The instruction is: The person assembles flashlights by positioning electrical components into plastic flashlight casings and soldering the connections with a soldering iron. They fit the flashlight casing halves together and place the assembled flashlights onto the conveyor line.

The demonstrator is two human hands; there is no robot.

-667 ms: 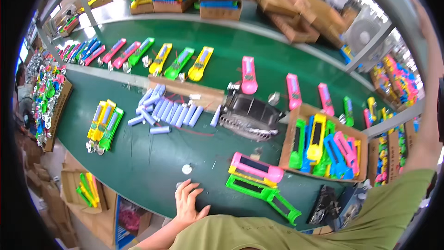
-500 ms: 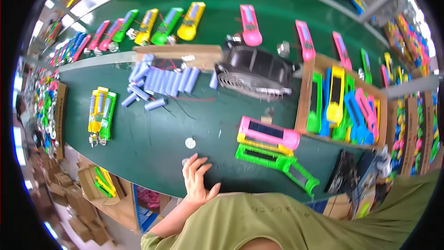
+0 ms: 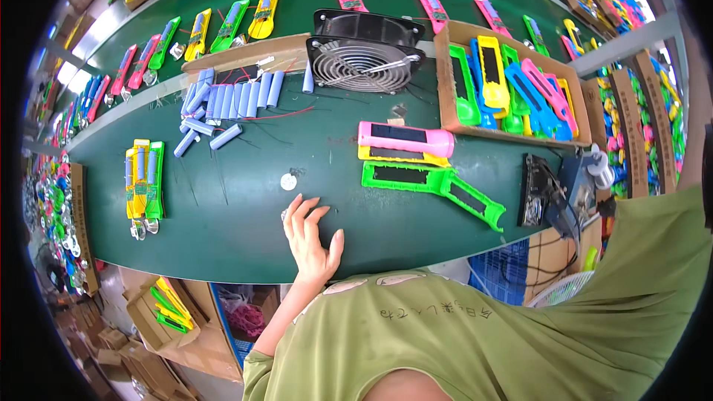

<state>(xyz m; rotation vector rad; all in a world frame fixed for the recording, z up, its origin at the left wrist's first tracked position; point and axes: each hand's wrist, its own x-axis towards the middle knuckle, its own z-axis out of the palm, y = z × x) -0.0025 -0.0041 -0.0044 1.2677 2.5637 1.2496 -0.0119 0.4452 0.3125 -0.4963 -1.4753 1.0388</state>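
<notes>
Green desk: A worker's left hand (image 3: 310, 243) rests at the near edge of the desk (image 3: 238, 226); clock directions run from that hand.
White disc: The disc (image 3: 288, 181) lies flat at 11 o'clock, just beyond the fingertips and apart from them, seemingly placed for easy reach.
Torch-shaped casings: At 1 to 2 o'clock, a pink casing (image 3: 440, 142) lies against a yellow casing (image 3: 371, 154), with a bent green casing (image 3: 444, 175) just below; grouped, perhaps, to keep like parts together.
Blue cylinders: Farther off at 11 o'clock, the cylinders (image 3: 243, 99) lie mostly side by side, others loosely piled, probably so that each can be picked out singly.
Slim trio: Between 9 and 10 o'clock, two yellow strips and a green one (image 3: 141, 197) are lined up together, apparently set aside as a batch.
Open carton: Between 1 and 2 o'clock, the carton (image 3: 512, 138) corrals coloured frames, likely to stop them spreading.
Black fan: Between 12 and 1 o'clock, the fan (image 3: 364, 67) has its grille facing the worker, perhaps for airflow.
Left hand's pose: Palm down, fingers loosely curled and parted, thumb out toward 2 o'clock; no grip shows, though the fingertips partly hide whatever lies beneath.
Right arm: The green sleeve (image 3: 646, 275) stretches away toward 3 o'clock; the right hand is out of frame, its state impossible to tell.
</notes>
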